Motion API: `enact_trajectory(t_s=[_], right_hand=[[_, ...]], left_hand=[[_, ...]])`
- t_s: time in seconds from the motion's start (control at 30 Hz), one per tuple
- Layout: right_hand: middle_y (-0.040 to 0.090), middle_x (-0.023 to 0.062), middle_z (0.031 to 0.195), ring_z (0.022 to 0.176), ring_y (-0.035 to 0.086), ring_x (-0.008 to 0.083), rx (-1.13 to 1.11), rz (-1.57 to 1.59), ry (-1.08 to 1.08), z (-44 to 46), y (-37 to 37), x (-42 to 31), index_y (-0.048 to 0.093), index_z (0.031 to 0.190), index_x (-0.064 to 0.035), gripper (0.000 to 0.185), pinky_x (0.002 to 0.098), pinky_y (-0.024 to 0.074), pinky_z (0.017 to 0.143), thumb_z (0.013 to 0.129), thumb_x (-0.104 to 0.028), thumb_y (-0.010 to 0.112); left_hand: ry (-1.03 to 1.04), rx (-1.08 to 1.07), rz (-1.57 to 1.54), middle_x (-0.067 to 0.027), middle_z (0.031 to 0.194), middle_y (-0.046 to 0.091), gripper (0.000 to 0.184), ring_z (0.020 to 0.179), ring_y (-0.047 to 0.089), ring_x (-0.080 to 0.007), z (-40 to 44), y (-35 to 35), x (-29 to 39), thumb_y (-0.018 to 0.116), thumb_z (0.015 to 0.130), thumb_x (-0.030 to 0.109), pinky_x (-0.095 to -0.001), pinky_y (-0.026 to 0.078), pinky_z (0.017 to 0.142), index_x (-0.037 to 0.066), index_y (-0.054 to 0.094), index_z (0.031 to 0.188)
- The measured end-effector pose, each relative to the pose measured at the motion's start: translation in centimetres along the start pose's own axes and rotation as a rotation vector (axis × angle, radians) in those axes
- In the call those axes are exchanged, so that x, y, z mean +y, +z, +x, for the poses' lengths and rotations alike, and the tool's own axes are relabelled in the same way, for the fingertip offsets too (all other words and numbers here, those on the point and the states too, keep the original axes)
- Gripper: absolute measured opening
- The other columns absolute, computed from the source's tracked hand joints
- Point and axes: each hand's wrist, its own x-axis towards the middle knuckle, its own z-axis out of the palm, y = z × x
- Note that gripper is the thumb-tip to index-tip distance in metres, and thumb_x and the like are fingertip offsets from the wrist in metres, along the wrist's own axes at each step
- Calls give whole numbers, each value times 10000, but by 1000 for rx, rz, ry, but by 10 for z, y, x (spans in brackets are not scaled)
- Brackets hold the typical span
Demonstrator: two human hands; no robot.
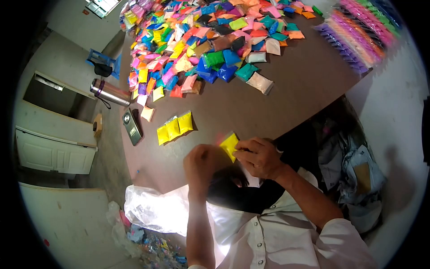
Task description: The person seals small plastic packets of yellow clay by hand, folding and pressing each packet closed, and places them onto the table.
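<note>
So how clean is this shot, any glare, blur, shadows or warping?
Head view throughout: wide-angle distortion bends the white doors, with black corners; glare whitens the plastic bag; left hand looks blurred, right hand and its yellow packet crisper; a shadow falls on the white wall.

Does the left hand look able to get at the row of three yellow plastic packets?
Probably yes: the left hand is close by, with only brown tabletop visible between it and the three yellow packets.
</note>
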Motion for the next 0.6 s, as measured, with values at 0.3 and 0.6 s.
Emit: enact_trajectory(t_s=[0.3,0.6], right_hand=[[698,59,1051,881,679,241,5,25,-14,2,1,2,755,1002,-92,238,354,561,802,775,-23,764],[713,62,1030,857,691,251,47,22,-3,3,4,2,746,974,-88,195,354,568,793,787,-37,771]], left_hand=[[57,114,65,-148,814,737,130,724,726,-246,-10,12,-13,778,917,109,-338,559,694,-13,735,908],[122,69,-69,-172,777,710,145,674,697,-275,-45,17,4,771,931,114,-359,537,660,-15,719,889]])
